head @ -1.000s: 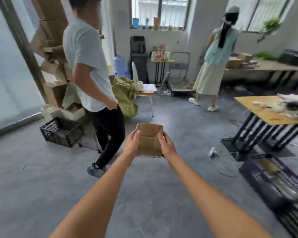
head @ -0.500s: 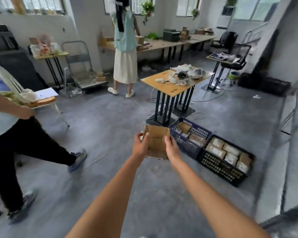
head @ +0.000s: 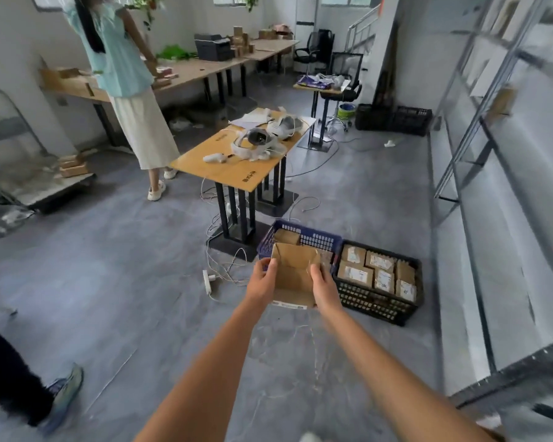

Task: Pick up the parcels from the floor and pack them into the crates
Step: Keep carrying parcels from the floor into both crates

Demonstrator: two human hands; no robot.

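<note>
Head view: left hand (head: 262, 283) and right hand (head: 324, 290) grip opposite sides of a brown cardboard parcel (head: 294, 275), held above the grey floor before a blue plastic crate (head: 304, 239); adjoining black plastic crate (head: 377, 303) holds labelled parcels.

Bright, even daylight, soft shadows; motion blur and wide-angle bending at edges.

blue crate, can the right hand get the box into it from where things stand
Probably yes. The right hand and left hand hold the cardboard box in front of the blue crate, which is open-topped and seems partly filled.
</note>
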